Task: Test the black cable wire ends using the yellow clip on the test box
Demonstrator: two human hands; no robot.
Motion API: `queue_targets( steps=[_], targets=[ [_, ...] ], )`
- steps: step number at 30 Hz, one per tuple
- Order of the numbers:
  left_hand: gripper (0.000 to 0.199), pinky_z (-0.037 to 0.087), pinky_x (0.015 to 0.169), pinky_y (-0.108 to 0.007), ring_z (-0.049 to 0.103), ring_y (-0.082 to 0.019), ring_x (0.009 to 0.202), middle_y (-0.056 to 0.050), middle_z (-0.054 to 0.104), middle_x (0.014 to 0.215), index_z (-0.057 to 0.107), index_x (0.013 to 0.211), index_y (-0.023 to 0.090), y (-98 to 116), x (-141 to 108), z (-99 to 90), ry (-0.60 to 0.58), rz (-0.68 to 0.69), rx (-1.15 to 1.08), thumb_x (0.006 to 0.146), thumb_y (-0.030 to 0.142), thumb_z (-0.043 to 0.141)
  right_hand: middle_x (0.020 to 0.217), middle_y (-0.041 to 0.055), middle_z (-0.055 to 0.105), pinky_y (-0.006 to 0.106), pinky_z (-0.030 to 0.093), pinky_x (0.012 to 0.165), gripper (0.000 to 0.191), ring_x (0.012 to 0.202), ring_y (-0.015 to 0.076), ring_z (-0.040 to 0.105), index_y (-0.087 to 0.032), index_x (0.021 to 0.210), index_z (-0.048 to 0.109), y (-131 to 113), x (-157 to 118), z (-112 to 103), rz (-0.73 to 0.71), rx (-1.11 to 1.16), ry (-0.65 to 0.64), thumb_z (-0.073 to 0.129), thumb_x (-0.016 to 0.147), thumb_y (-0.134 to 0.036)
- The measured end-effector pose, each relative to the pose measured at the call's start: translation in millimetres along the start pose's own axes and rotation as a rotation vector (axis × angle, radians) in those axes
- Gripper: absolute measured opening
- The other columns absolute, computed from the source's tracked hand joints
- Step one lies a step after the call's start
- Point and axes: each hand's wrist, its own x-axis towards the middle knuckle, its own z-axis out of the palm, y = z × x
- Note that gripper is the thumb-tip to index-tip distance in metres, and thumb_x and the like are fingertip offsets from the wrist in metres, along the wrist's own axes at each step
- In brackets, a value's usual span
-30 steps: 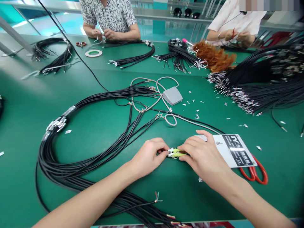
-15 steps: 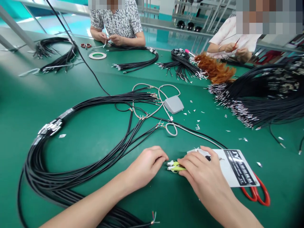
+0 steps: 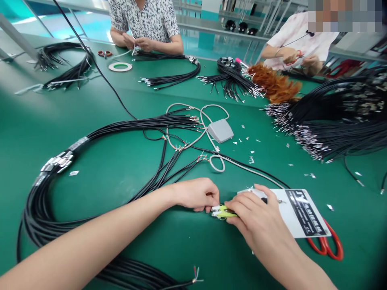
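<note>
My left hand [image 3: 201,195] is closed, with its fingertips right at the white tips of a yellow-green clip [image 3: 224,212]. Whatever it pinches, if anything, is hidden behind the fingers. My right hand [image 3: 258,215] lies over the near end of a white machine [image 3: 276,197] with a black printed label, its fingers closed around the clip. To the left, a curved bundle of black cables [image 3: 45,205] spreads over the green table [image 3: 151,245]. Several of its cables end in bare coloured wires [image 3: 178,148] beyond my left hand.
Red-handled scissors [image 3: 335,243] lie partly under the machine. A grey pedal-like box [image 3: 220,131] with a looped grey cord sits farther back. More cables [image 3: 326,133] are heaped at right. Two people work across the table, near green-centred tape [image 3: 120,67] and orange fibres [image 3: 275,82].
My left hand has moved slightly right and up to the clip's tips, and its fingers have curled in. My right hand stays put. The person at right has shifted their red-handled tool.
</note>
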Motion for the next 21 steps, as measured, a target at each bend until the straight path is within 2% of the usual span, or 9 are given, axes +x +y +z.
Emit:
queue_targets(
  steps=[3, 5, 9, 14, 21],
  targets=[
    [0.019, 0.041, 0.045, -0.019, 0.054, -0.009, 0.039, 0.006, 0.059, 0.053, 0.061, 0.067, 0.018, 1.4, 1.8, -2.3, -0.044, -0.026, -0.016, 0.079, 0.007, 0.051, 0.082, -0.0002, 0.074, 0.045, 0.021, 0.103, 0.019, 0.08, 0.0184, 0.065, -0.024, 0.088, 0.065, 0.6, 0.3, -0.1, 0.007, 0.015, -0.002, 0.05, 0.093, -0.014],
    [0.02, 0.039, 0.045, -0.019, 0.053, -0.009, 0.039, 0.007, 0.055, 0.05, 0.059, 0.067, 0.018, 5.0, -1.3, -2.3, -0.007, -0.027, 0.011, 0.079, 0.006, 0.05, 0.081, -0.0007, 0.073, 0.045, 0.02, 0.103, 0.02, 0.079, 0.0182, 0.065, -0.024, 0.087, 0.065, 1.1, -0.1, 0.2, 0.004, 0.011, -0.008, 0.049, 0.093, -0.013],
    [0.021, 0.033, 0.05, -0.021, 0.048, -0.011, 0.051, 0.006, 0.052, 0.057, 0.054, 0.063, 0.019, 13.0, -12.6, -3.5, 0.146, 0.03, 0.109, 0.078, 0.004, 0.051, 0.077, -0.002, 0.071, 0.046, 0.016, 0.106, 0.019, 0.079, 0.0179, 0.065, -0.023, 0.087, 0.065, 1.3, 0.4, 0.5, -0.007, 0.017, -0.026, 0.051, 0.091, -0.011],
    [0.022, 0.031, 0.049, -0.02, 0.044, -0.01, 0.051, 0.007, 0.049, 0.057, 0.053, 0.066, 0.019, 13.2, -23.6, -7.2, 0.138, 0.077, 0.145, 0.081, 0.004, 0.049, 0.071, -0.0028, 0.066, 0.045, 0.019, 0.104, 0.019, 0.074, 0.0172, 0.062, -0.023, 0.081, 0.065, -0.6, 3.2, -0.2, 0.029, 0.036, -0.017, 0.054, 0.087, -0.008],
    [0.021, 0.036, 0.063, -0.025, 0.048, -0.014, 0.067, 0.002, 0.054, 0.073, 0.051, 0.075, 0.02, 5.9, -38.9, 9.4, 0.26, 0.15, 0.235, 0.093, 0.012, 0.044, 0.076, -0.0042, 0.069, 0.045, 0.015, 0.109, 0.013, 0.08, 0.0167, 0.064, -0.023, 0.083, 0.066, 0.7, 0.8, 0.1, 0.063, 0.033, -0.051, 0.067, 0.083, -0.011]
  ],
)
